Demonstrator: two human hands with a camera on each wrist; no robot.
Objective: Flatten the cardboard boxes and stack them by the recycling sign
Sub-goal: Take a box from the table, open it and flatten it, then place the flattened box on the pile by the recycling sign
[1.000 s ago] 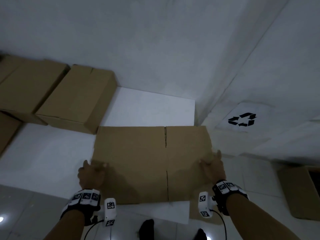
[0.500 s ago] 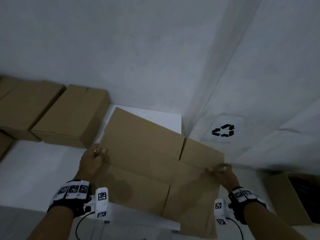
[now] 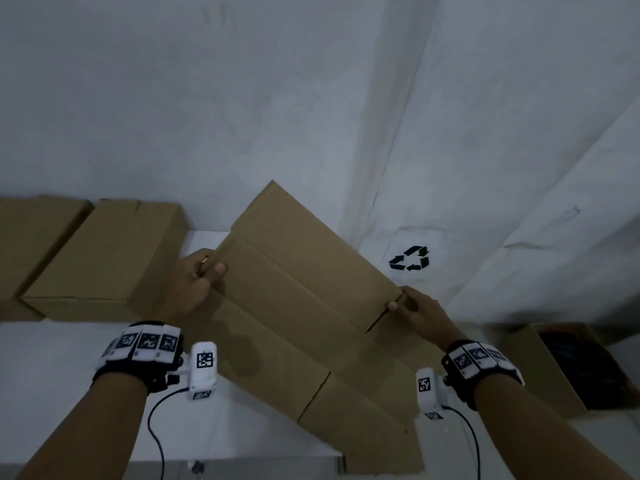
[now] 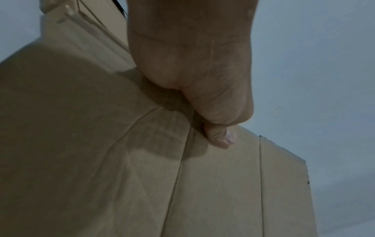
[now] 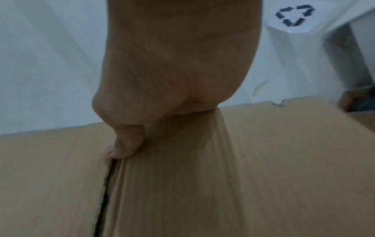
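A flattened brown cardboard box [image 3: 298, 306] is lifted off the white table [image 3: 69, 393], tilted with its far corner raised. My left hand [image 3: 194, 282] grips its left edge, thumb on top, as the left wrist view confirms on the flattened box [image 4: 142, 184]. My right hand [image 3: 412, 313] pinches its right edge by a slit between flaps, thumb on the flattened box [image 5: 202, 176]. The black recycling sign [image 3: 410, 258] is on the white wall to the right, and the recycling sign [image 5: 293, 15] shows above my right hand [image 5: 162, 96].
Two unflattened cardboard boxes [image 3: 104, 258] stand on the table at the left against the wall. An open cardboard box [image 3: 554, 368] with dark contents sits low at the right. The white wall corner [image 3: 363, 202] runs behind the held cardboard.
The cardboard lay flat on the table; both hands have since gripped its edges, lifted it, and swung it up and to the right toward the sign.
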